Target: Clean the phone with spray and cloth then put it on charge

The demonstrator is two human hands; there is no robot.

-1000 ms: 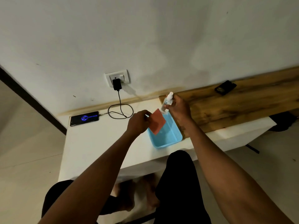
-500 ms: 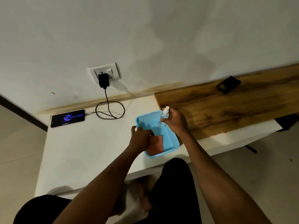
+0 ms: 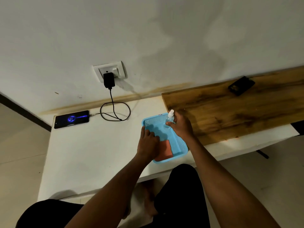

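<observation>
Charging at the tabletop's back left corner, the phone (image 3: pixel 71 119) looks finished; right hand (image 3: pixel 181 125) fingers clamp the spray (image 3: pixel 170 116), left hand (image 3: pixel 148 142) fingers spread on the cloth (image 3: pixel 165 151) in the basket (image 3: pixel 182 149).

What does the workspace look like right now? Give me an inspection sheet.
Surface: white table, with a wooden board at the right.
Job's things: phone lit and cabled at the far left; orange cloth in the blue basket; spray bottle.
Clutter: dark object on the board.
Grippers: left hand in the basket beside the cloth; right hand holding the bottle over the basket.
Cables: black cable looped, from charger to phone.
Surroundings: stained wall, wall socket.
</observation>
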